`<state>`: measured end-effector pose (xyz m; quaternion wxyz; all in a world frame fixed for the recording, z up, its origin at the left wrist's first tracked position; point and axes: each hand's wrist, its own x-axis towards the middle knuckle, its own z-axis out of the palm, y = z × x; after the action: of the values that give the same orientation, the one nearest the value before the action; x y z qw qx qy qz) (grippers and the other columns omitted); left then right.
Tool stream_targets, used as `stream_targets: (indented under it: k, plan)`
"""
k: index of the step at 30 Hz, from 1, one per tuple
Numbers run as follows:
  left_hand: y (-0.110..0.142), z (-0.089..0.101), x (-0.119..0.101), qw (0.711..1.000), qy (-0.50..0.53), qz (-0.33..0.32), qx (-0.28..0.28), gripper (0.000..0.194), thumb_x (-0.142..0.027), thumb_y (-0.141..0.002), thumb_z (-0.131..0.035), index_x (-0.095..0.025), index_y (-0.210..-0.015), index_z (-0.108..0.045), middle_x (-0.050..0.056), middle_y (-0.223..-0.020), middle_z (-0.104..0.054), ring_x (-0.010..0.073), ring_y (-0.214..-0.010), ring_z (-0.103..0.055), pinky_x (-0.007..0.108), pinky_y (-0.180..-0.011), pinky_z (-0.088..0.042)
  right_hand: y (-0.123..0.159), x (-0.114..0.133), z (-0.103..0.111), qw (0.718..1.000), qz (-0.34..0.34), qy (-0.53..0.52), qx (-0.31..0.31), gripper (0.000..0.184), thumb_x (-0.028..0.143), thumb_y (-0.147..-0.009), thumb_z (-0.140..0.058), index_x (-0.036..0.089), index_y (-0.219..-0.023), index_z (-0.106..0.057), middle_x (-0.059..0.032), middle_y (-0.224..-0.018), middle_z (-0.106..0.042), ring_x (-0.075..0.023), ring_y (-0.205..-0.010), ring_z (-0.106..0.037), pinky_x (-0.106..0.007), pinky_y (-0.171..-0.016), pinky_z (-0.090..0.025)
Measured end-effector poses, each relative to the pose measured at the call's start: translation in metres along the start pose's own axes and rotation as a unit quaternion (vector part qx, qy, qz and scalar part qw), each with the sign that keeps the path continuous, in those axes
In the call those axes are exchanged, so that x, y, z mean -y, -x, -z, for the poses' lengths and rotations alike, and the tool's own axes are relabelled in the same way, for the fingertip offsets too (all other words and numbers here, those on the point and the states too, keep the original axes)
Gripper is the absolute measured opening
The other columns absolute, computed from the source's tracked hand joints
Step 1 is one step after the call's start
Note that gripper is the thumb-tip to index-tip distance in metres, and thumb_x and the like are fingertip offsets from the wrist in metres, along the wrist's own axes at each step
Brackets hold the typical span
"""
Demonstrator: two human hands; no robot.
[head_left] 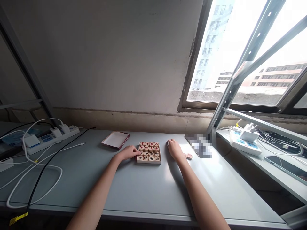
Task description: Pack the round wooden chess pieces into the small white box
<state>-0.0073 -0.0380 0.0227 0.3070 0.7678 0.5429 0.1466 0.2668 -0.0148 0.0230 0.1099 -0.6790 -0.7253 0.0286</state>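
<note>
A small square box (pixel 149 161) filled with several round wooden chess pieces marked in red and black sits on the grey table (pixel 134 188). My left hand (pixel 129 152) rests against the box's left side, fingers curled at its edge. My right hand (pixel 174 149) lies on the table just right of the box, fingers curled downward; what they hold, if anything, is hidden. Two loose chess pieces (pixel 188 156) lie just right of my right hand. The box's red-edged lid (pixel 115 140) lies upturned to the left behind the box.
A white power strip (pixel 51 136) with plugs and looping white and black cables (pixel 35 179) covers the table's left part. A blurred flat object (pixel 200 145) lies at the right rear. A metal shelf (pixel 263 159) with another power strip (pixel 244 140) stands to the right, below the window.
</note>
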Motion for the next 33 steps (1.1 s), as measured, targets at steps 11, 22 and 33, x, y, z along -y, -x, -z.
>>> stream_targets:
  k: [11,22,33]
  plan:
    - [-0.002,0.001,0.007,1.000,0.024,-0.003,-0.015,0.056,-0.066,-0.072,-0.045,-0.017,-0.044,-0.045,-0.003,-0.043,-0.037,0.0098,-0.044,-0.032,0.025,-0.048,-0.022,0.006,0.019,0.006,0.987,0.155,-0.043,-0.004,0.028,0.010,-0.087,-0.040,0.017,-0.093,-0.066,-0.0070,-0.097,-0.063,-0.0132,-0.078,-0.059,-0.020,-0.066,-0.038]
    - [-0.003,0.003,0.007,0.996,0.090,-0.009,-0.003,0.063,-0.063,-0.081,-0.031,-0.014,-0.057,-0.063,0.000,-0.046,-0.052,0.0127,-0.047,-0.048,0.025,-0.061,-0.037,0.021,0.060,0.019,0.951,0.259,-0.097,-0.136,0.020,0.035,-0.089,-0.048,0.023,-0.098,-0.062,-0.0041,-0.100,-0.062,-0.0164,-0.091,-0.055,-0.028,-0.078,-0.035]
    - [0.025,0.028,-0.022,0.994,0.072,-0.027,-0.082,0.053,-0.059,-0.079,-0.038,-0.014,-0.063,-0.062,0.003,-0.058,-0.056,0.0162,-0.061,-0.052,0.027,-0.066,-0.040,0.036,0.083,0.021,0.942,0.304,-0.134,-0.048,0.022,0.031,-0.089,-0.050,0.026,-0.108,-0.060,-0.0041,-0.095,-0.064,-0.0170,-0.091,-0.055,-0.032,-0.083,-0.031]
